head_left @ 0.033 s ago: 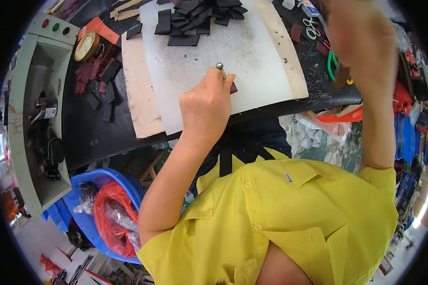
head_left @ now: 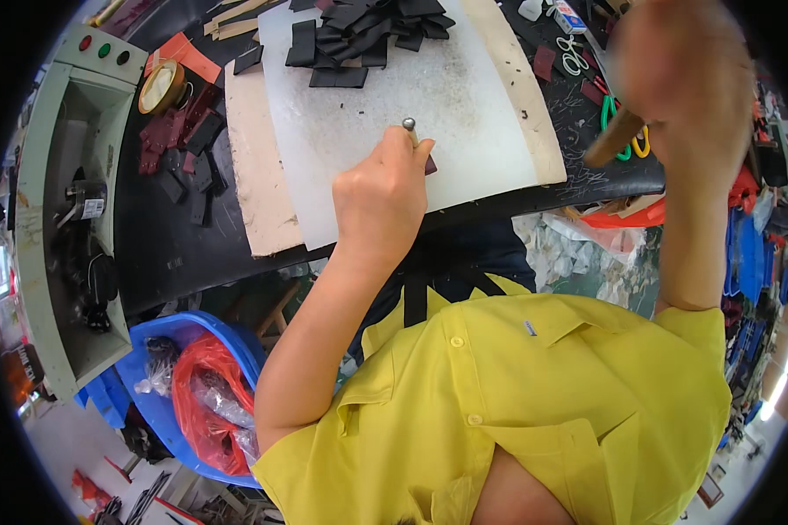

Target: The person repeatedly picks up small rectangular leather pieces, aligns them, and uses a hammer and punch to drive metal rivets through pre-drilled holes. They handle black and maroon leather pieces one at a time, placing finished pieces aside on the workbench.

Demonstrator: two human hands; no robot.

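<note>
My left hand [head_left: 381, 188] is closed round a slim metal punch [head_left: 409, 124], whose rounded top shows above the fingers. Beside those fingers, a dark red leather-like piece [head_left: 431, 164] peeks out on the white board [head_left: 473, 131]; the punch's lower end is hidden. My right hand [head_left: 687, 74], blurred by motion, is raised at the upper right. It grips a tool by its wooden handle [head_left: 617, 138], the end of which sticks out of the fist; the tool's other end cannot be seen. Black strips [head_left: 368, 35] lie heaped at the board's far side.
Dark red and black pieces [head_left: 203, 131] lie left of the board, near a round yellowish bowl [head_left: 162, 87]. A grey metal box with buttons [head_left: 61, 219] stands far left. White-handled scissors [head_left: 573, 57] lie at the right. A blue tub [head_left: 140, 411] with red bags stands below the table.
My right hand has shifted slightly to the right, and more of the wooden handle shows below it. My left hand stays almost where it was, still on the punch.
</note>
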